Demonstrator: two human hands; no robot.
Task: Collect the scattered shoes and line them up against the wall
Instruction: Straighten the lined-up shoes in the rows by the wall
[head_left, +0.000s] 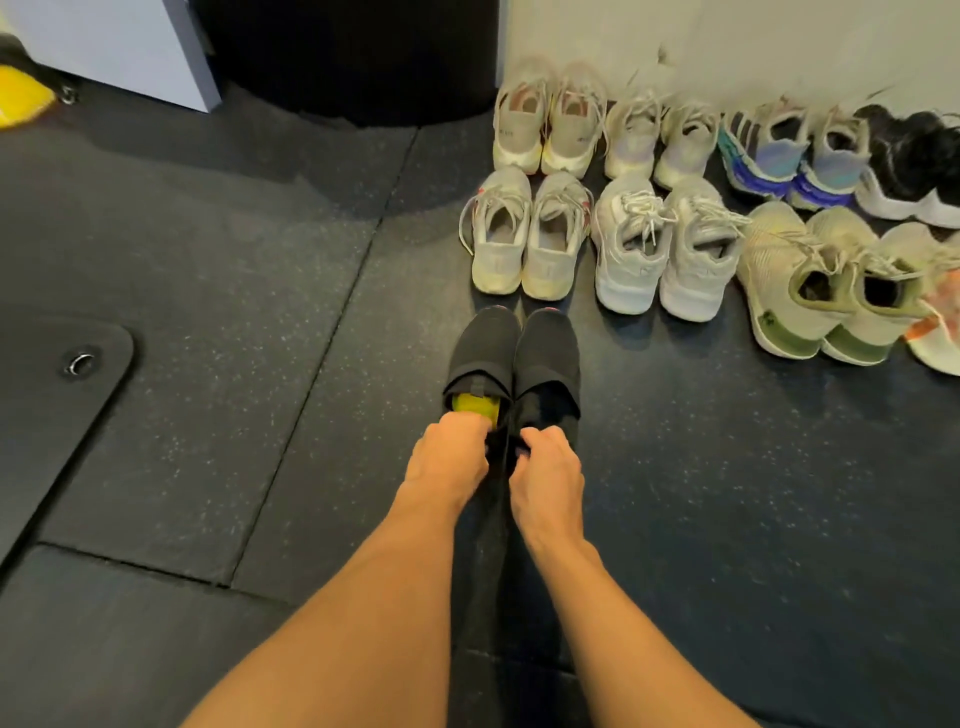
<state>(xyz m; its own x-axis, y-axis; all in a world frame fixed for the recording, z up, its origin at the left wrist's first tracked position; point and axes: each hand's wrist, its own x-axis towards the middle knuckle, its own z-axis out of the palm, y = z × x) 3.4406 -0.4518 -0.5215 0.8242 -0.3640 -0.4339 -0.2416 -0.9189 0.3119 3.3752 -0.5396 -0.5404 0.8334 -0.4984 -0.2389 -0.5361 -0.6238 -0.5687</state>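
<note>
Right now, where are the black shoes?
In the head view the black shoes sit mid-floor, directly behind the leftmost white pair in the second row; the left hand and right hand hold their heels.

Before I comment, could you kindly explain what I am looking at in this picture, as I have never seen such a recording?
There is no machine: a person wears one camera on the head, looking forward and down, so the two bare arms are theirs. The left hand grips the heel of a black shoe with a yellow insole, and the right hand grips the heel of its black partner. Both seem to rest on the dark floor. Ahead, other sneakers stand paired in two rows, the far row by the wall.
</note>
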